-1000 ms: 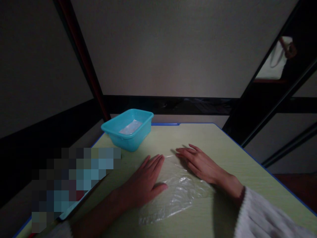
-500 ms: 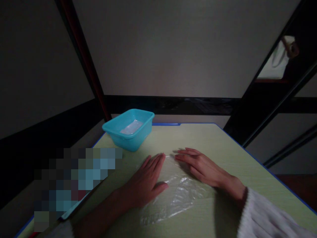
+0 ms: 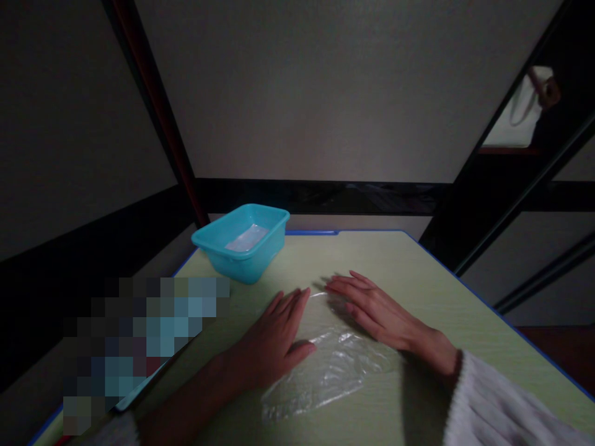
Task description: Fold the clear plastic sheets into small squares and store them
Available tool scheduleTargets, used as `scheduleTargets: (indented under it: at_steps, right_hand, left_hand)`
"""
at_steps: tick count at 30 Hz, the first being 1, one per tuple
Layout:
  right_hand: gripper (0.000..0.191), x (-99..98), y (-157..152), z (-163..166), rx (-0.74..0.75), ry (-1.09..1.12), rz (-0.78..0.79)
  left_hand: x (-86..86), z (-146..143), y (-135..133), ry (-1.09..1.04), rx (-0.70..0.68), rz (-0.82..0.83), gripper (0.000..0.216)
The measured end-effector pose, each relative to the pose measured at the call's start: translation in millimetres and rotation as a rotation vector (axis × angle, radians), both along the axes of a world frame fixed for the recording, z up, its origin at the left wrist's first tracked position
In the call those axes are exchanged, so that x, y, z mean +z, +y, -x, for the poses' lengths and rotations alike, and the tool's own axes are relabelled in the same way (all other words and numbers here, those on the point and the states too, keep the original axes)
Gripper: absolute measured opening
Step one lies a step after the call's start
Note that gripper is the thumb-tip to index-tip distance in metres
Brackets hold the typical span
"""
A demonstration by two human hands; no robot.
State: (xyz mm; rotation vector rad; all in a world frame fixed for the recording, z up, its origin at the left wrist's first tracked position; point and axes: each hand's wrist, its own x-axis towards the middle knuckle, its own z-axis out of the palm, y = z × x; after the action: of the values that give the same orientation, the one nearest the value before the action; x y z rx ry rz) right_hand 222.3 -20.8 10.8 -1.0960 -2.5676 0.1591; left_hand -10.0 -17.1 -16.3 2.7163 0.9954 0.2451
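Observation:
A clear plastic bag (image 3: pixel 332 365) lies flat and a little wrinkled on the table (image 3: pixel 372 254) in front of me. My left hand (image 3: pixel 276 341) rests palm down along its left side, fingers stretched out and the thumb apart over the film. On the other side, my right hand (image 3: pixel 374 310) is over the bag's upper right part, its fingers extended and holding nothing. Whether the right fingertips touch the film or hover just above it, I cannot tell.
A turquoise plastic basin (image 3: pixel 246 266) with a whitish, flat item (image 3: pixel 248 238) inside stands at the table's back left. A pixelated area covers something at the left edge. Wall panels rise behind, and a white bag (image 3: pixel 518 118) is at the upper right.
My right hand has shifted slightly away from me and to the left, its fingertips a little higher in view. The left hand and the plastic bag have hardly moved.

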Motion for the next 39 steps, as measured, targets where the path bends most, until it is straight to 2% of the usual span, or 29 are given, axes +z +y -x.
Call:
scheduleTargets:
  at_steps: [8, 16, 27, 34, 39]
  right_hand:
    - [0.047, -4.7, 0.7, 23.2, -0.011, -0.145, 0.005]
    - [0.047, -3.6, 3.1, 9.0, -0.058, -0.243, -0.098]
    - [0.046, -3.8, 1.7, -11.4, -0.111, -0.133, -0.062]
    - [0.035, 5.2, -0.1, -11.3, -0.149, -0.041, -0.119]
    - [0.034, 4.4, 0.3, -10.0, -0.184, -0.071, -0.086]
  left_hand:
    - [-2.6, -0.4, 1.3, 0.006, -0.013, -0.022, 0.068]
    - [5.5, -2.9, 0.4, 0.047, 0.012, -0.001, 0.07]
    - [4.9, -0.5, -0.7, 0.044, 0.01, 0.021, 0.07]
    - [5.0, -0.3, -0.8, 0.02, 0.007, 0.045, 0.074]
    - [6.0, -0.4, -1.3, -0.005, 0.02, 0.06, 0.075]
